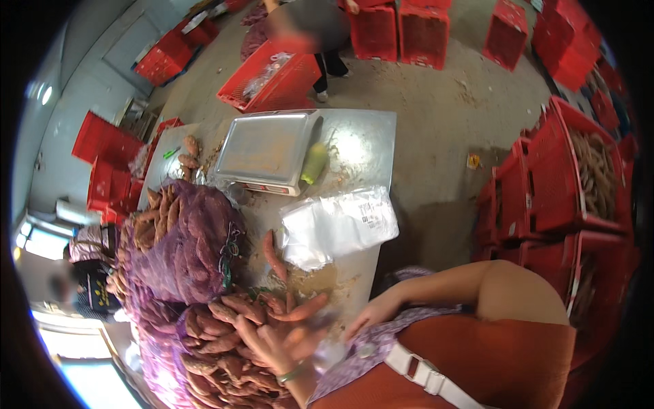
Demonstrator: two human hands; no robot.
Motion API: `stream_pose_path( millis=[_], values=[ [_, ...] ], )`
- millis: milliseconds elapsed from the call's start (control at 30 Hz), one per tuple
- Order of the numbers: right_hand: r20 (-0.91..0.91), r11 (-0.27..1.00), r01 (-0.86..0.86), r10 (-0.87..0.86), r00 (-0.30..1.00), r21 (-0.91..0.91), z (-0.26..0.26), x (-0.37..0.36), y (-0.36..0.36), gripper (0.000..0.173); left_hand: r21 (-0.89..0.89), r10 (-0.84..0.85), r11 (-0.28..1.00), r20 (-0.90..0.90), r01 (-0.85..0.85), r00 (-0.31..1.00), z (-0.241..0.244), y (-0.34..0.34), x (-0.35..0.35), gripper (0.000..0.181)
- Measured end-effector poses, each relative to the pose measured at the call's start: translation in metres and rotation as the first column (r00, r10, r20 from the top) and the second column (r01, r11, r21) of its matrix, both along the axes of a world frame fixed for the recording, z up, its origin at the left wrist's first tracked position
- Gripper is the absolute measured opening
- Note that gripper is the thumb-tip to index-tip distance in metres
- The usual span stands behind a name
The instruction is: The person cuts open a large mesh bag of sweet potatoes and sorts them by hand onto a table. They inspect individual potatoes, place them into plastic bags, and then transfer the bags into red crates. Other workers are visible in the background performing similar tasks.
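My left hand, with a green bangle at the wrist, is over a heap of reddish sweet potatoes. Its fingers reach onto the heap, and a blurred orange-red shape lies beside them. Whether a sweet potato is in its grasp is unclear. Close to my checked apron is my right hand, bent downward with its fingertips partly hidden. Between the hands and the apron shows a blurred clear plastic bag; which hand holds it, if either, I cannot tell. One sweet potato lies apart on the metal table.
A purple mesh sack of sweet potatoes stands at left. Beyond are flat plastic bags, a weighing scale and a green-yellow object. Stacked red crates rise at right. A person stands beside a red crate.
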State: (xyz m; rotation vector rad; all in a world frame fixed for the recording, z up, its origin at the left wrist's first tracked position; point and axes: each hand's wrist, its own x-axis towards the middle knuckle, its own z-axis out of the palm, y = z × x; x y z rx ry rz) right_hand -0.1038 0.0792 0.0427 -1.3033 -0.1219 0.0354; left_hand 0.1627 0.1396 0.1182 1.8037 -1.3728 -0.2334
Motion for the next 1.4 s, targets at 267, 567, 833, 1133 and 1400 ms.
stream_pose_path(
  millis=[267, 567, 833, 1133, 1400],
  values=[
    [-0.411, 0.969, 0.248, -0.231, 0.882, -0.012, -0.01, -0.145, 0.017, 0.051, 0.247, -0.153, 0.932, -0.394, 0.265, 0.906, -0.018, -0.064, -0.122, 0.049],
    [-0.505, 0.528, 0.684, -0.822, 0.263, -0.503, -0.062, -0.326, -0.134, 0.042, 0.186, -0.578, 0.775, -0.182, 0.605, 0.796, -0.039, -0.223, -0.289, 0.044],
    [-0.431, 0.404, 0.808, -0.877, 0.21, -0.428, -0.053, -0.435, -0.302, 0.039, 0.183, -0.716, 0.648, -0.188, 0.74, 0.673, -0.026, -0.357, -0.427, 0.05],
    [-0.279, 0.526, 0.682, -0.85, 0.448, -0.508, -0.039, -0.456, -0.561, 0.063, 0.263, -0.487, 0.833, -0.067, 0.486, 0.871, -0.058, -0.53, -0.442, 0.052],
    [-0.39, 0.609, 0.428, -0.776, 0.496, -0.668, -0.012, -0.442, -0.771, 0.082, 0.237, -0.576, 0.783, -0.072, 0.575, 0.814, -0.037, -0.698, -0.504, 0.052]
  ],
)
